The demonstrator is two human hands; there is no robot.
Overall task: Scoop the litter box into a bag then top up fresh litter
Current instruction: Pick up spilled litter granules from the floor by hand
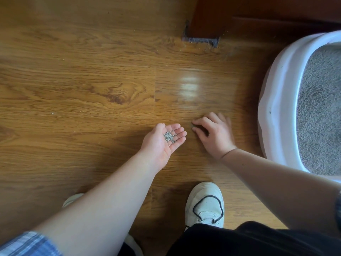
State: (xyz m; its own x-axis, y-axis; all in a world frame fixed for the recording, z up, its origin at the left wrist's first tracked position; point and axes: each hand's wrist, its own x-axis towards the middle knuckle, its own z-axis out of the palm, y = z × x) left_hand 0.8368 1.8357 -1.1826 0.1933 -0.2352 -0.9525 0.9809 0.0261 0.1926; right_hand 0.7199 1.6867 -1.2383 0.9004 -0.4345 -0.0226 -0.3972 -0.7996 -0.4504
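Blue plaid sleeve (27, 242), black trousers (239, 239), white shoe (204, 204) with black trim.

The brown wooden floor (92, 80) fills the frame, with a dark knot left of centre and a pale glare patch in the middle. A white litter box (276, 89) stands on it at the right edge. At the top is a dark furniture leg (206, 15) with loose litter grains (203, 45) scattered around its foot, and a white shoe (204, 202) is planted at the bottom centre.
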